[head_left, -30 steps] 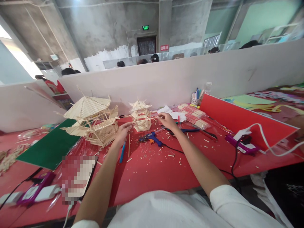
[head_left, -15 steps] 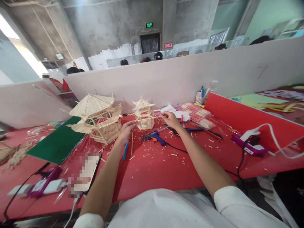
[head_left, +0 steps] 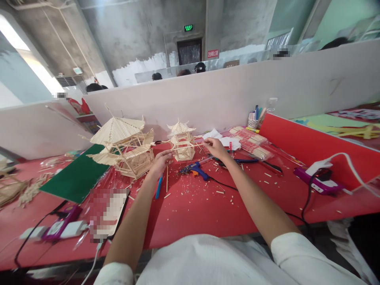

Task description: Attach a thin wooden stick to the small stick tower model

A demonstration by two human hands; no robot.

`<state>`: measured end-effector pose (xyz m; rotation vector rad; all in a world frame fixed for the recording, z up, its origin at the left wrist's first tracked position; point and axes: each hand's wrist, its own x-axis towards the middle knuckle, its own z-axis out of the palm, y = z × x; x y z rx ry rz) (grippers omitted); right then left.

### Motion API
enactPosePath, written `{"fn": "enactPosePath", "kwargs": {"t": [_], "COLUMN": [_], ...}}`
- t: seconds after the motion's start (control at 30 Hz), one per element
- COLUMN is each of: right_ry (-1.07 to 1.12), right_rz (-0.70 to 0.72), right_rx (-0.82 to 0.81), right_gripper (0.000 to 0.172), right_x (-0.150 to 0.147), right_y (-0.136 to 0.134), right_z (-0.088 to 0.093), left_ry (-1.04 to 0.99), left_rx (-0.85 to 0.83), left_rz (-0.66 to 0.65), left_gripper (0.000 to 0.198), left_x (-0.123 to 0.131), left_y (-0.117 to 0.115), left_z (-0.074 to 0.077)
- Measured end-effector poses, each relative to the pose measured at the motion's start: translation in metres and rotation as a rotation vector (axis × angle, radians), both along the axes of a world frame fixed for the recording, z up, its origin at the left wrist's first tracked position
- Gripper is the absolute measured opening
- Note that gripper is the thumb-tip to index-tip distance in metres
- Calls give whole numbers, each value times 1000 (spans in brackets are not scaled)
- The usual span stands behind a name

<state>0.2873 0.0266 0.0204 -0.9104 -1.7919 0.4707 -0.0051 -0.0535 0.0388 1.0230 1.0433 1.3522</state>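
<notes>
The small wooden-stick pavilion model (head_left: 181,143) stands upright on the red table, between my two hands. My left hand (head_left: 162,162) is closed at its left side, thumb and fingers pinching a thin wooden stick at its front. On the other side, my right hand (head_left: 215,148) pinches a thin wooden stick (head_left: 199,144) that sticks out toward the model. Whether both hands hold one and the same stick is hard to see. A larger pavilion model (head_left: 121,144) of sticks sits left of my left hand. In front of the small model lies a blue glue gun (head_left: 194,170).
Wood scraps litter the red table (head_left: 204,217). A blue pen-like tool (head_left: 159,187), a phone (head_left: 111,213), a green board (head_left: 75,174) and power strips (head_left: 317,181) lie around. Packs of sticks (head_left: 252,142) and a pen holder (head_left: 254,120) are behind, by the white partition (head_left: 219,95).
The whole view has shifted slightly, with things appearing a little farther right. Both hands keep nearly the same pose at the small model.
</notes>
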Motion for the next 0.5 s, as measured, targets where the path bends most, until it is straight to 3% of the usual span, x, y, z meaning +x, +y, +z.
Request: {"fn": "enactPosePath", "kwargs": {"t": [0.5], "right_ry": [12], "right_rz": [-2], "right_rx": [-8], "right_gripper": [27], "right_x": [0], "right_y": [0], "right_z": [0], "left_ry": [-27], "left_rx": [-8], "left_rz": [-2], "left_gripper": [27], "left_x": [0], "left_y": [1], "left_z": [-1]}}
